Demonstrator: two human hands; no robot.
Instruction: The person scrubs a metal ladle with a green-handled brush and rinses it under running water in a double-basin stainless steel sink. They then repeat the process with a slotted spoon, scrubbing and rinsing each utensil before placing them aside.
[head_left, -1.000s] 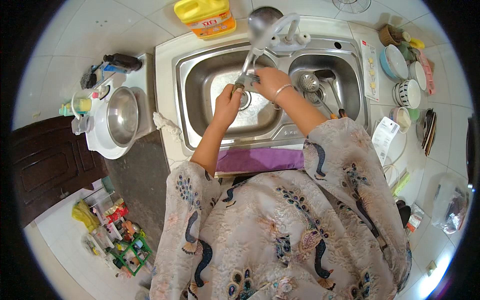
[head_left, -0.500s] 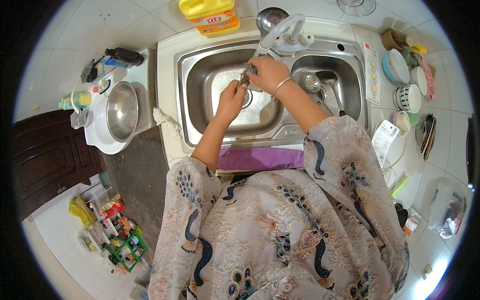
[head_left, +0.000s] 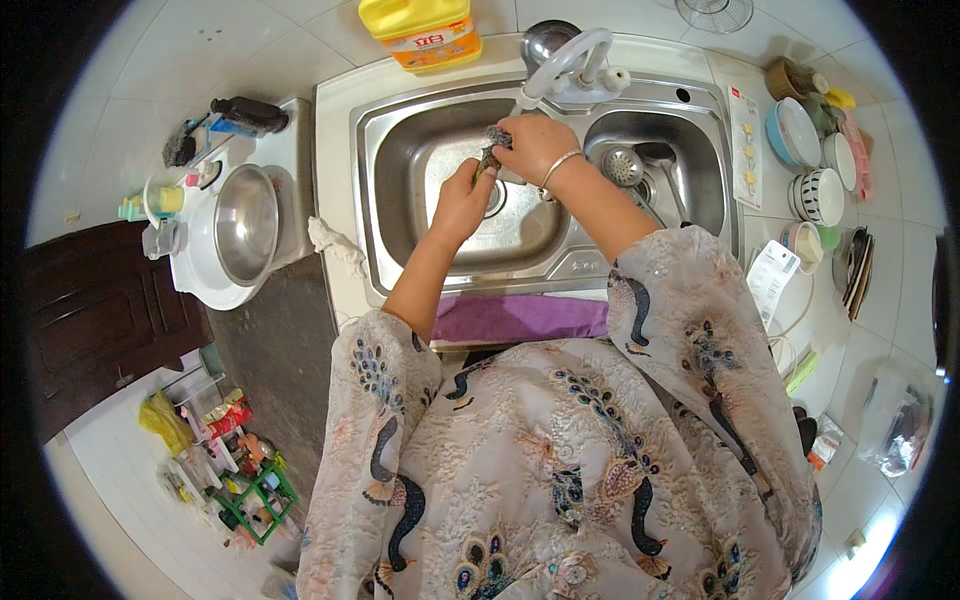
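Note:
Over the left basin (head_left: 405,190) of the steel sink, my two hands meet just below the white tap (head_left: 548,75). My right hand (head_left: 538,148), with a bangle at its wrist, is closed on a grey, wiry scouring pad (head_left: 497,136). The pad presses against a small dark piece (head_left: 486,161) with a yellowish edge, pinched in my left hand (head_left: 459,205); most of it is covered by fingers, so its kind cannot be told. In the right basin lie a slotted metal skimmer (head_left: 622,167) and a dark-headed ladle or spatula (head_left: 656,153).
A yellow detergent jug (head_left: 424,35) and a round metal bowl or lid (head_left: 549,45) stand behind the sink. Bowls (head_left: 793,133) line the right counter. A purple cloth (head_left: 520,318) lies along the front edge. Leftward, a steel basin (head_left: 246,225) rests on a white one.
Both hands stay at nearly the same spot under the tap. My right hand and the scouring pad have shifted slightly against the dark piece, so the pad shows more clearly.

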